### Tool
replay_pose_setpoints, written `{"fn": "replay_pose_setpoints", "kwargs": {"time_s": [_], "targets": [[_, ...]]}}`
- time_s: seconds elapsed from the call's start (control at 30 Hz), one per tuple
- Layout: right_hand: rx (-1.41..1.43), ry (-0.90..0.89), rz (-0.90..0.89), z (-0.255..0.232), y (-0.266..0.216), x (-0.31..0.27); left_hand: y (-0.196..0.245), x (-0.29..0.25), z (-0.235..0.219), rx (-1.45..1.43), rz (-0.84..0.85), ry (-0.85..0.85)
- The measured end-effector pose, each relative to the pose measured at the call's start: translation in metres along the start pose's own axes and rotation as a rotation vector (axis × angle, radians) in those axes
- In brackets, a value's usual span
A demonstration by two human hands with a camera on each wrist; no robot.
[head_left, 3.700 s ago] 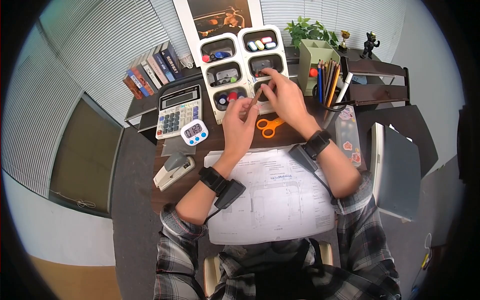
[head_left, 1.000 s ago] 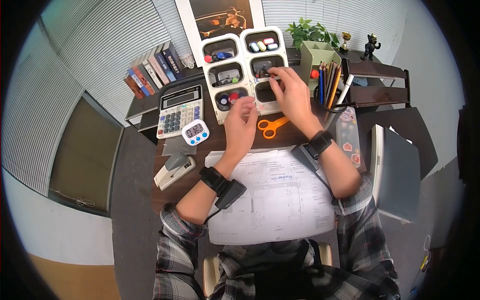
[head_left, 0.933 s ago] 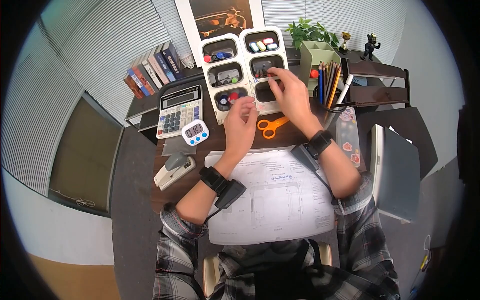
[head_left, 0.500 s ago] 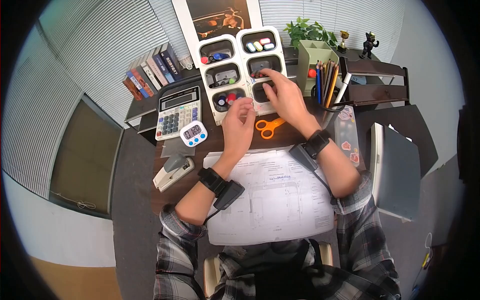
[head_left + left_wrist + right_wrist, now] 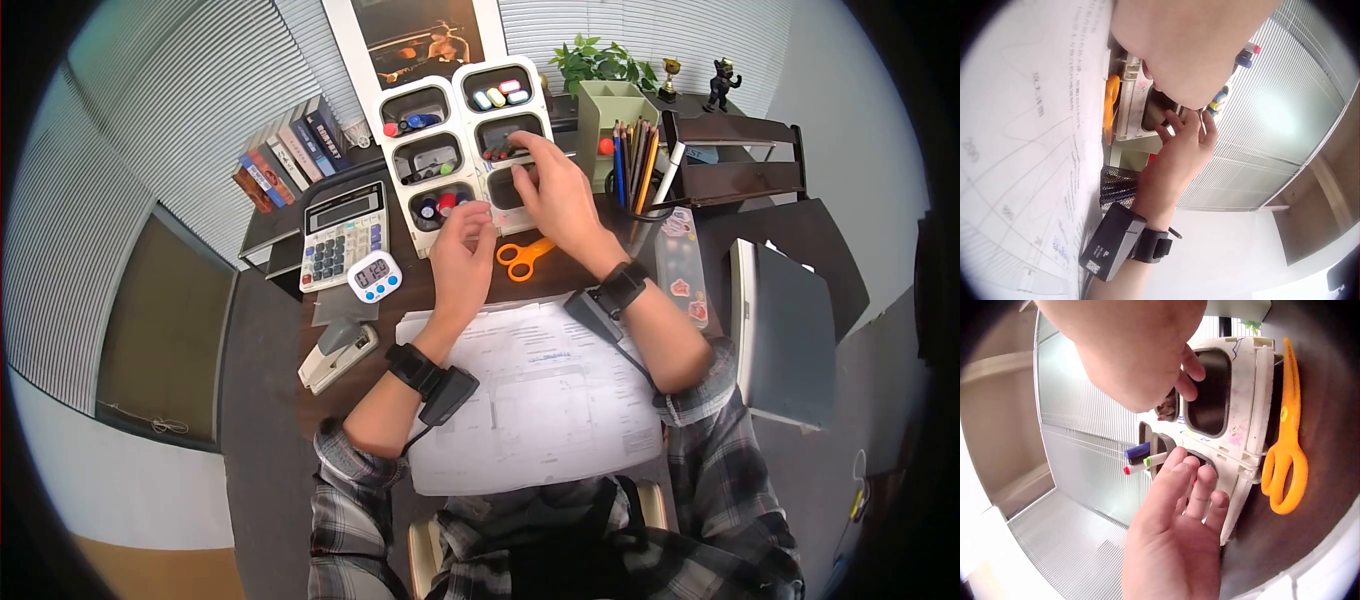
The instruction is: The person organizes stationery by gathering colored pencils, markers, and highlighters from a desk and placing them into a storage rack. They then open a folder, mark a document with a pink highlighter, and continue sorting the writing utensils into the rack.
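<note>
A white desktop organizer (image 5: 471, 150) with several dark compartments leans at the back of the desk. My right hand (image 5: 562, 205) reaches to its middle right compartment, where small red and dark items (image 5: 497, 153) lie. Its index finger bends over that compartment's edge, thumb apart from it; nothing shows between them. The lower right compartment (image 5: 1209, 403) shows bare under this hand in the right wrist view. My left hand (image 5: 462, 262) hovers before the lower left compartment with loosely bent fingers and an empty palm. Just below the organizer lie orange scissors (image 5: 522, 260).
Printed sheets (image 5: 535, 400) cover the desk front. Left stand a calculator (image 5: 343, 240), a white timer (image 5: 375, 276) and a stapler (image 5: 338, 355). Right are a pencil holder (image 5: 640, 205), a sticker-covered case (image 5: 680, 265) and a dark binder (image 5: 790, 335).
At 3.7 s ago a brown stick-like thing was between my hands; it has left them. The right hand then moved to the middle right compartment and stays there. The head view has shifted slightly.
</note>
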State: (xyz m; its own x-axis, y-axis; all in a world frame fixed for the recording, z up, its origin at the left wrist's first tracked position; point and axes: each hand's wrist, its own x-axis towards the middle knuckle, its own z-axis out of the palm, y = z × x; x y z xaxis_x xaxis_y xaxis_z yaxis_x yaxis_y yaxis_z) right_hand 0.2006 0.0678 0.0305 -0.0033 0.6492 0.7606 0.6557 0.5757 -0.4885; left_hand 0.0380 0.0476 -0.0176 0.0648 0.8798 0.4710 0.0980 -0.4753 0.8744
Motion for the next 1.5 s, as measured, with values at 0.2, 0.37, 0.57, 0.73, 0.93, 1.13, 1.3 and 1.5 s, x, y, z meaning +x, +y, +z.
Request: {"fn": "replay_pose_setpoints", "kwargs": {"time_s": [0.2,0.37,0.57,0.73,0.93,1.13,1.3,1.5], "targets": [[-0.006,0.028,0.009,-0.001,-0.010,0.001,-0.002,0.001,-0.001,0.019,-0.018,-0.034],[-0.031,0.067,0.037,-0.003,-0.009,0.002,-0.001,0.001,0.001,0.010,-0.003,-0.009],[-0.105,0.123,0.069,-0.001,-0.006,0.002,-0.004,0.001,0.002,-0.028,0.017,-0.021],[-0.114,0.037,0.132,0.000,-0.005,0.000,-0.004,0.001,0.001,-0.032,0.024,-0.015],[-0.083,0.029,0.090,0.009,0.000,-0.005,0.007,0.014,-0.012,0.131,0.182,0.143],[0.028,-0.082,0.154,0.008,-0.017,-0.011,0.020,0.022,-0.028,0.325,0.342,0.234],[0.045,-0.098,0.095,0.014,-0.018,-0.016,0.011,0.029,-0.036,0.388,0.428,0.300],[0.087,-0.163,0.073,0.018,-0.018,-0.022,0.008,0.030,-0.039,0.409,0.271,0.175]]}}
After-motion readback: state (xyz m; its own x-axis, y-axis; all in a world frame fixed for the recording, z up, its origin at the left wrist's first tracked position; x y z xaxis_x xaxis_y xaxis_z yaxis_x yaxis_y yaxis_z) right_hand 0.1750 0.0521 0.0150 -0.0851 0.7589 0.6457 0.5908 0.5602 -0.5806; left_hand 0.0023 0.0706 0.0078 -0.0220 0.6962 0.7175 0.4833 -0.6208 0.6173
